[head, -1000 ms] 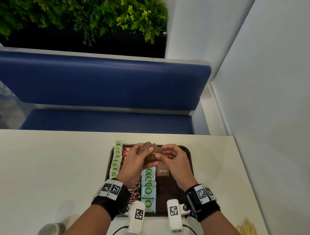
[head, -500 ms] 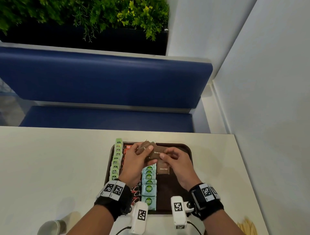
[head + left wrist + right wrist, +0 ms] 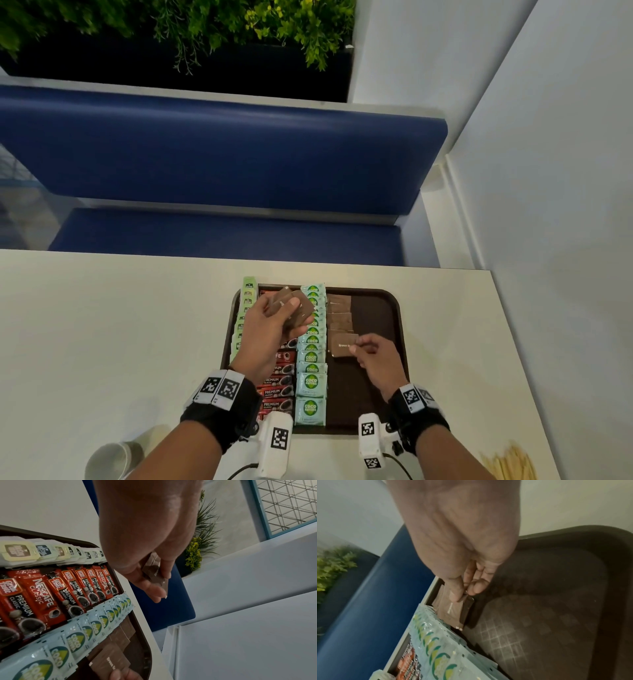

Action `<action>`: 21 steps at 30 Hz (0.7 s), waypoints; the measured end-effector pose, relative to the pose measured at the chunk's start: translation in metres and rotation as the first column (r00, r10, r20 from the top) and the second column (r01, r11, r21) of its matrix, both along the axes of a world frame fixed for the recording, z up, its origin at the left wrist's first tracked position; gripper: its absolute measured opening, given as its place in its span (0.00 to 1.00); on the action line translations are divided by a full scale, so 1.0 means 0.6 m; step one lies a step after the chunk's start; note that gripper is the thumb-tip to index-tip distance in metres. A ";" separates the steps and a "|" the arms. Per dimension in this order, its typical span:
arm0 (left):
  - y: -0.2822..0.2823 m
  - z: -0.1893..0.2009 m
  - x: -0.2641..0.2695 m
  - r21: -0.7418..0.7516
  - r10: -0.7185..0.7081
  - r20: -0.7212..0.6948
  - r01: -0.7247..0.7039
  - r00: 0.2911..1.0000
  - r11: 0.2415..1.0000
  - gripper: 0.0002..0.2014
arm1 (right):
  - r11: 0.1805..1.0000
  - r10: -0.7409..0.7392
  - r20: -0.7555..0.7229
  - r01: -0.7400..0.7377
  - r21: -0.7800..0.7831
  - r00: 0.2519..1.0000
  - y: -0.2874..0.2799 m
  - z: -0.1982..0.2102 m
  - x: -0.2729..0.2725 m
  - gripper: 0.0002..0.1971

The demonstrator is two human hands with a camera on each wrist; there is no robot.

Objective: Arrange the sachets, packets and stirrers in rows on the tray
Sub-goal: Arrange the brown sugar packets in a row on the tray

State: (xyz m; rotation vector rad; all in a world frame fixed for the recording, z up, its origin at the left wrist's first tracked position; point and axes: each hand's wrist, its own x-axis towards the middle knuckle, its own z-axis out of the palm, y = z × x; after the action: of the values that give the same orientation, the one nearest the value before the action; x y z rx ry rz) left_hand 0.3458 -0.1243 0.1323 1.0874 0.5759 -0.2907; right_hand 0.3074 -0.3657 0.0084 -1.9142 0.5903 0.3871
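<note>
A white cup (image 3: pixel 113 457) lies at the table's (image 3: pixel 102 325) near left edge. On the dark brown tray (image 3: pixel 394 308), four rows run front to back: pale green creamer tubs (image 3: pixel 247 301) at the left rim, then red coffee sachets (image 3: pixel 277 387), then light blue Coco sachets (image 3: pixel 311 383), then brown sugar packets (image 3: pixel 339 313). The left hand (image 3: pixel 270 329) is raised above the red and blue rows, fingers and thumb clenched round a stack of brown packets (image 3: pixel 291 306). The right hand (image 3: pixel 375 353) pinches a single brown packet (image 3: pixel 340 346) by its right edge, held low at the near end of the brown row; contact with the tray cannot be judged. Wooden stirrers (image 3: pixel 510 462) lie on the table at the near right, off the tray.
</note>
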 end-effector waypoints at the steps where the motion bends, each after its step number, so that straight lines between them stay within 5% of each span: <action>1: 0.001 -0.001 -0.001 -0.001 -0.002 -0.004 0.002 1.000 1.000 0.14 | 0.999 0.006 -0.004 -0.007 -0.038 1.000 0.004 -0.010 -0.001 0.06; 10: 0.007 0.001 -0.002 0.011 -0.020 -0.003 0.020 1.000 1.000 0.15 | 0.977 0.018 -0.002 -0.018 -0.214 1.000 0.026 -0.011 0.000 0.06; 21: 0.008 0.002 -0.004 0.027 -0.016 -0.011 0.016 1.000 1.000 0.15 | 0.976 0.007 -0.021 -0.012 -0.219 1.000 0.033 -0.009 -0.005 0.12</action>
State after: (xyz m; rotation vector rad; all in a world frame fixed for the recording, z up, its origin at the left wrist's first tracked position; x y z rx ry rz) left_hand 0.3432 -0.1194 0.1335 1.1173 0.5826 -0.3042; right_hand 0.3042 -0.3458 0.0031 -2.1262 0.6596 0.3592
